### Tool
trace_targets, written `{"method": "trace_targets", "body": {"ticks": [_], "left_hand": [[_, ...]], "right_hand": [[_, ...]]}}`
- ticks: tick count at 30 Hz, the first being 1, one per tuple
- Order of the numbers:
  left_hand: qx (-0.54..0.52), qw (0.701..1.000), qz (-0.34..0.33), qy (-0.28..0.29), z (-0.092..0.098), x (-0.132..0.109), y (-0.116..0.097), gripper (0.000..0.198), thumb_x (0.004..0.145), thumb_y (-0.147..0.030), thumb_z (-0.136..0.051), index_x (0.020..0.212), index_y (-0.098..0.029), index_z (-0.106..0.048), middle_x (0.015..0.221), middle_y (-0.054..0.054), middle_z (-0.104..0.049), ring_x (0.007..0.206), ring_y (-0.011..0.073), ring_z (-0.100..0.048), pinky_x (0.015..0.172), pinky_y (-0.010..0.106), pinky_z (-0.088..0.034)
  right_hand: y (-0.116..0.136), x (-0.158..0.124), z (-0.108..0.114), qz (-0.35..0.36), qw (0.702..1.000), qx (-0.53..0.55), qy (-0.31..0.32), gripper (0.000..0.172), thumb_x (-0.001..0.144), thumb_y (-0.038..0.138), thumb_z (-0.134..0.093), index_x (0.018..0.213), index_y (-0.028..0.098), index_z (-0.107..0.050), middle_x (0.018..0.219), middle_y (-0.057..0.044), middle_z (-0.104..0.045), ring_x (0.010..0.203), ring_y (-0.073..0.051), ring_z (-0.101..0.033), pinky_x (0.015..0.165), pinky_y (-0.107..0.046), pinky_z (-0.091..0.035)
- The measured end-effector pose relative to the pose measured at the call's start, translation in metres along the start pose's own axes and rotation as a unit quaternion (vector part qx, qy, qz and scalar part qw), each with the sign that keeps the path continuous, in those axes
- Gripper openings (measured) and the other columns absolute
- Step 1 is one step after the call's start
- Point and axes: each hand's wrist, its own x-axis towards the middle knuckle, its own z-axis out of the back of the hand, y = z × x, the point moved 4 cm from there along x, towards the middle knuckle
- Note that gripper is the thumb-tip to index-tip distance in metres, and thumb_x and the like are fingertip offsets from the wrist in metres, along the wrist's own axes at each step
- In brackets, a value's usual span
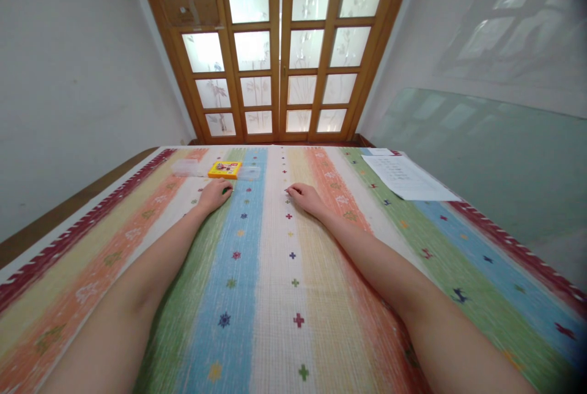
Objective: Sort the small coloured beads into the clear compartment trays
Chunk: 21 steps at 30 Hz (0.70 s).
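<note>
A striped, many-coloured cloth (275, 296) covers the flat surface. At its far end lies a yellow box (224, 169) between two clear plastic pieces (186, 167). White paper sheets (408, 178) lie near the right edge.

Honestly, nothing here can actually be read. The yellow box (224, 169) lying on the striped cloth has red and white print on its top, looks like a logo or title, but it's too small and blurry to make out a single letter. Over on the right side there's a white paper sheet (408, 178) with rows of fine dark print running down it, like a list or a form, and again no word or number comes through. A smaller white slip (380, 152) sits just behind that sheet, and I can't tell if anything's written on it. No brand, label or sign anywhere else that I can read.
</note>
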Motion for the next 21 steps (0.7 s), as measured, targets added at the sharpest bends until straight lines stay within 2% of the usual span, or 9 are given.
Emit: {"method": "trace_targets", "body": {"ticks": [3, 6, 9, 15, 21], "left_hand": [[0.033, 0.999, 0.026, -0.027, 0.003, -0.004, 0.004, 0.018, 0.093, -0.032, -0.058, 0.093, -0.024, -0.073, 0.107, 0.012, -0.071, 0.111, 0.0316, -0.062, 0.102, 0.046, -0.05], [0.047, 0.996, 0.064, -0.047, 0.002, -0.007, 0.009, 0.017, 0.091, -0.033, -0.06, 0.097, -0.024, -0.073, 0.109, 0.011, -0.072, 0.11, 0.0307, -0.062, 0.1, 0.044, -0.051], [0.028, 0.994, 0.092, -0.045, -0.002, -0.007, 0.014, 0.024, 0.091, -0.04, -0.062, 0.105, -0.024, -0.073, 0.113, 0.01, -0.074, 0.108, 0.0291, -0.064, 0.096, 0.042, -0.053], [0.0, 0.995, 0.096, -0.038, -0.01, -0.003, 0.027, 0.037, 0.091, -0.047, -0.065, 0.117, -0.022, -0.074, 0.119, 0.011, -0.073, 0.11, 0.028, -0.066, 0.1, 0.04, -0.052], [0.011, 0.992, 0.122, -0.04, -0.012, 0.004, 0.022, 0.034, 0.092, -0.047, -0.062, 0.11, -0.021, -0.078, 0.116, 0.013, -0.073, 0.109, 0.0305, -0.066, 0.097, 0.043, -0.053]], "right_hand": [[0.001, 0.0, 0.0, -0.004, 1.0, -0.001, 0.001, 0.027, 0.099, 0.034, -0.055, 0.094, 0.021, -0.078, 0.1, -0.008, -0.079, 0.093, -0.023, -0.069, 0.084, -0.03, -0.047], [0.002, -0.001, 0.001, -0.001, 1.0, -0.006, 0.002, 0.028, 0.099, 0.034, -0.055, 0.094, 0.02, -0.078, 0.099, -0.008, -0.079, 0.092, -0.023, -0.069, 0.082, -0.03, -0.047], [0.002, -0.001, 0.001, 0.001, 1.0, -0.01, 0.002, 0.027, 0.1, 0.033, -0.055, 0.094, 0.021, -0.078, 0.099, -0.008, -0.079, 0.092, -0.023, -0.069, 0.081, -0.03, -0.047], [-0.002, 0.0, -0.001, 0.013, 1.0, -0.014, 0.001, 0.027, 0.1, 0.034, -0.055, 0.094, 0.02, -0.078, 0.099, -0.008, -0.079, 0.091, -0.023, -0.069, 0.08, -0.031, -0.046], [0.002, 0.001, 0.0, 0.008, 1.0, -0.019, 0.006, 0.027, 0.099, 0.034, -0.055, 0.093, 0.02, -0.078, 0.1, -0.009, -0.079, 0.092, -0.024, -0.069, 0.081, -0.031, -0.046]]}}
